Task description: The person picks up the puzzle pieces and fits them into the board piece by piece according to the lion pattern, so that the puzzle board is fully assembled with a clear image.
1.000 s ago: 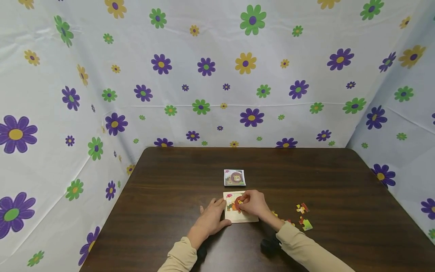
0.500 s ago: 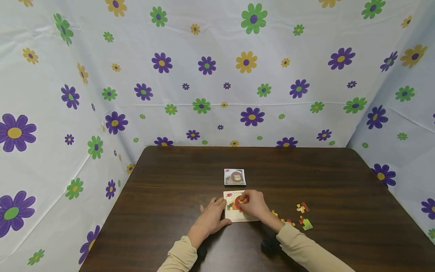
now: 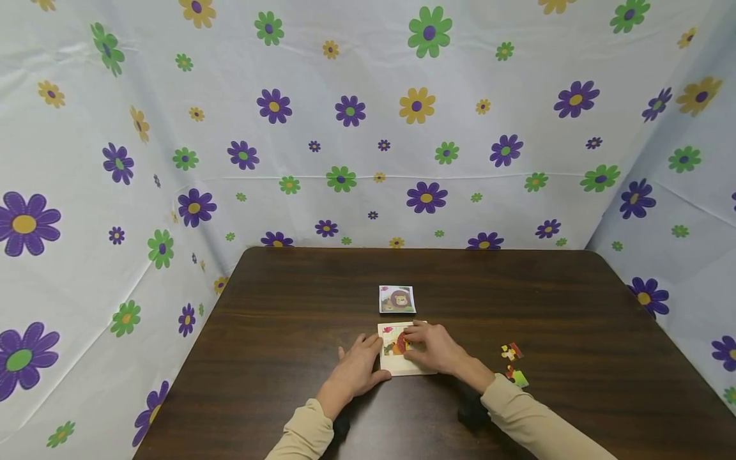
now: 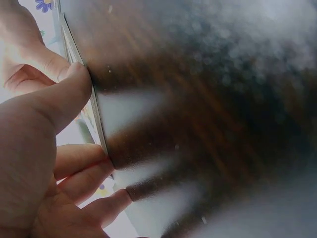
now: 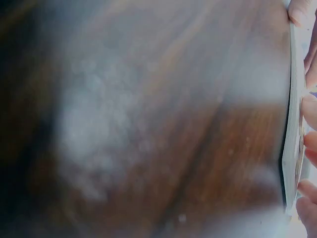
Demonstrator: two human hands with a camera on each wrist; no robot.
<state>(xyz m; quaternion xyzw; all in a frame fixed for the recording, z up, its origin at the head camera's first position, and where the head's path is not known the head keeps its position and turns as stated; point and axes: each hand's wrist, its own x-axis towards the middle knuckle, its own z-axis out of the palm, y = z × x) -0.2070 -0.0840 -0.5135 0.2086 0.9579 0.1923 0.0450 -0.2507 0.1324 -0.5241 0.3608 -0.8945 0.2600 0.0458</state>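
Observation:
A pale puzzle board (image 3: 397,368) lies on the table before me, with jigsaw pieces (image 3: 397,345) of a lion scene in its upper left part. My left hand (image 3: 358,372) rests at the board's left side, fingers extended along that edge and thumb at the near left corner. The left wrist view has its thumb and fingertips against the board's edge (image 4: 100,124). Over the board's right part is my right hand (image 3: 438,348), thumb and fingers spread apart and touching the lion pieces. It hides that part of the board. In the right wrist view, several fingertips (image 5: 310,109) touch the board's top.
A printed card (image 3: 397,300) of the lion picture lies just beyond the board. To the right are a red and yellow loose piece (image 3: 510,351) and a green one (image 3: 519,378). A flowered cloth (image 3: 368,128) hangs behind the dark wooden table (image 3: 287,300).
My right hand has loosened from a pinch on the lion pieces to spread fingers. Its wrist and forearm have shifted right, covering the nearer loose pieces. The left hand has stayed put.

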